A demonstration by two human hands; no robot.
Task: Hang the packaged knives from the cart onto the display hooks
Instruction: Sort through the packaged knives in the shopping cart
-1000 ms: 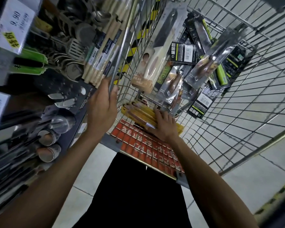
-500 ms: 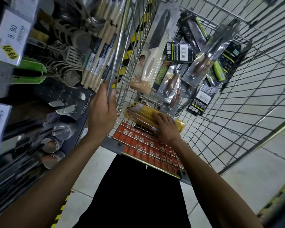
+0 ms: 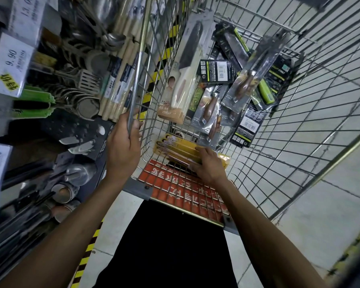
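A: Progress?

B: Early, I'd judge. The wire-mesh shopping cart [image 3: 258,129] holds a whole pile of packaged knives: a white-handled cleaver on a pale card [image 3: 185,80], wood-handled knives in clear grey sleeves [image 3: 245,82], black backing cards with barcodes [image 3: 217,71], a lime-green-handled knife [image 3: 265,91]. None of them in hand and heading for a hook.

A: Hands?

B: Left hand [image 3: 123,148] wrapped around the cart's metal side rail [image 3: 136,80], steadying. Right hand [image 3: 208,165] inside the basket, fingers pressed over a stack of flat yellow packs [image 3: 175,145] at the near end; can't tell if it's a full pinch or just resting on top.

A: Display?

B: Shelf rack of hanging utensils [image 3: 87,80] on the left, blurry: ladles, slotted turners, wooden handles, white price tags [image 3: 10,65]. Can't pick out a free hook.

A: Left to do?

B: Basically everything: lift the yellow stack, hang it, then clear the pile.
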